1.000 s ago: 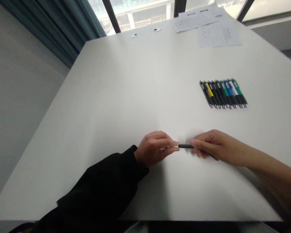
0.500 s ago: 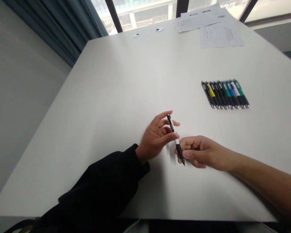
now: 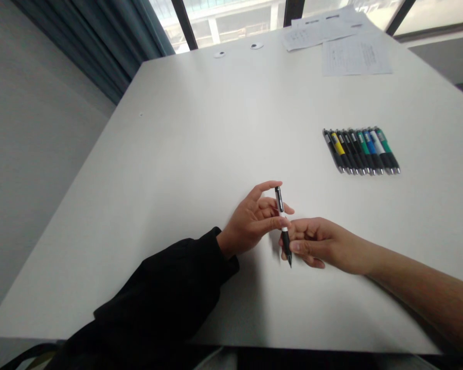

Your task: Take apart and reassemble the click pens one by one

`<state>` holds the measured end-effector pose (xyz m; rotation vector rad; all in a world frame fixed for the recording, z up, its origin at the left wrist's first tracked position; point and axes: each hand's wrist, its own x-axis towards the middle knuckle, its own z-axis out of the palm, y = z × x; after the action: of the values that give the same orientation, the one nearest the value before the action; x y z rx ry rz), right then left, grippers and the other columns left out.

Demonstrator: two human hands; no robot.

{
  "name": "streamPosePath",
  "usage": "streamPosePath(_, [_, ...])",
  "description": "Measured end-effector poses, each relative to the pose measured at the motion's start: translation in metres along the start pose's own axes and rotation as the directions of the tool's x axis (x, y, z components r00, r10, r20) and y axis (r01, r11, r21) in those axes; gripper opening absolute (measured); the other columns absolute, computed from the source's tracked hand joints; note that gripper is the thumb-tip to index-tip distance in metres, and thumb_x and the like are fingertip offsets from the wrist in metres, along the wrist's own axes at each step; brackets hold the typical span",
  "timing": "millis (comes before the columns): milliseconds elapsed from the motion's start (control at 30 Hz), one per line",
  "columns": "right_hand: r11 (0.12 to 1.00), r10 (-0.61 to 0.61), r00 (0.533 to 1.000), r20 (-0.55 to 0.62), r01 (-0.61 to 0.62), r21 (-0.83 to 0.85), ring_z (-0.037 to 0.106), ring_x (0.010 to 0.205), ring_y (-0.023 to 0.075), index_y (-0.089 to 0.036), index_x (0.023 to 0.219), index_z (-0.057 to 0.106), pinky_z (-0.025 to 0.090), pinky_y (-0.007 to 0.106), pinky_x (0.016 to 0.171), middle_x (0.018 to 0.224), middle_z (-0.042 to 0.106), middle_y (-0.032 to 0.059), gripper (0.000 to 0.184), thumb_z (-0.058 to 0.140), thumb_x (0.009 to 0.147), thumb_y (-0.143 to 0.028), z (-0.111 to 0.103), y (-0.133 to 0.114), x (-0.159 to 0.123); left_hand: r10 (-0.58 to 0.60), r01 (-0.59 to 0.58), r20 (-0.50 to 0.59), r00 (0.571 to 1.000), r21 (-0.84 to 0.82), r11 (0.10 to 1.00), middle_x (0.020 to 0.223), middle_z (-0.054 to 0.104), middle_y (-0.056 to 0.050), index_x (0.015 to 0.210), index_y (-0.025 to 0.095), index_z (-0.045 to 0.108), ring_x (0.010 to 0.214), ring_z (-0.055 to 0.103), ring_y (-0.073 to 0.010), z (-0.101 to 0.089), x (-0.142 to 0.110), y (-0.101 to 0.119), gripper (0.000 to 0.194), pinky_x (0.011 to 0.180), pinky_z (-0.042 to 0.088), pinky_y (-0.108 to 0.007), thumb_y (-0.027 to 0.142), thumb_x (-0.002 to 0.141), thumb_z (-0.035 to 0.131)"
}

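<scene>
A black-and-white retractable pen (image 3: 282,226) stands nearly upright between my hands, its tip pointing down toward the table. My left hand (image 3: 252,221) holds the upper barrel in its fingers, with the fingers spread around it. My right hand (image 3: 312,241) pinches the lower barrel near the tip. A tight row of several similar pens (image 3: 360,151), with yellow, green, blue and white barrels among them, lies to the right on the white table (image 3: 177,154), beyond my right hand's reach point.
Loose printed papers (image 3: 355,55) lie at the table's far end, near several small round white discs (image 3: 256,45). My black sleeve (image 3: 158,293) covers the left arm. A grey wall is at left, with curtains and windows beyond.
Over the last second the pen turned from lying level between my fingertips to nearly upright. Its top has swung slightly rightward since the half-second frame, and the view has shifted slightly.
</scene>
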<state>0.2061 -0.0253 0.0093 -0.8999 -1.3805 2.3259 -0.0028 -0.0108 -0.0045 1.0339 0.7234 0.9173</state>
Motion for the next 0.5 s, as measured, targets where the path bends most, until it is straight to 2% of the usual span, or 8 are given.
streamPosePath(133, [1.0, 0.0, 1.0, -0.012, 0.0, -0.005, 0.039, 0.046, 0.0066, -0.016, 0.086, 0.056, 0.026, 0.024, 0.047, 0.055, 0.049, -0.0085, 0.033, 0.067, 0.094, -0.046, -0.0002, 0.0, 0.0005, -0.002, 0.002, -0.011, 1.0, -0.009, 1.0, 0.103, 0.073, -0.006, 0.148, 0.025, 0.039, 0.081, 0.073, -0.0146, -0.0005, 0.0001, -0.0003, 0.085, 0.078, 0.059, -0.029, 0.025, 0.078, 0.087])
streamPosePath(267, [0.999, 0.009, 1.0, -0.008, -0.009, -0.032, 0.039, 0.046, 0.0068, -0.016, 0.085, 0.055, 0.027, 0.025, 0.047, 0.055, 0.049, -0.0081, 0.035, 0.067, 0.093, -0.048, 0.0005, -0.001, 0.0002, -0.016, 0.016, -0.002, 1.0, -0.019, 1.0, 0.097, 0.073, -0.005, 0.14, 0.022, 0.046, 0.08, 0.073, -0.015, 0.0001, 0.0004, 0.0013, 0.075, 0.077, 0.059, -0.028, 0.024, 0.077, 0.087])
streamPosePath(500, [0.999, 0.006, 1.0, -0.013, -0.006, -0.037, 0.038, 0.046, 0.0067, -0.017, 0.085, 0.054, 0.027, 0.024, 0.047, 0.054, 0.048, -0.0087, 0.034, 0.067, 0.094, -0.047, 0.0014, -0.0017, -0.0001, -0.022, 0.022, -0.009, 1.0, -0.027, 0.999, 0.097, 0.073, -0.005, 0.142, 0.022, 0.045, 0.08, 0.073, -0.0149, 0.0006, -0.0002, 0.0021, 0.077, 0.077, 0.059, -0.028, 0.022, 0.077, 0.087])
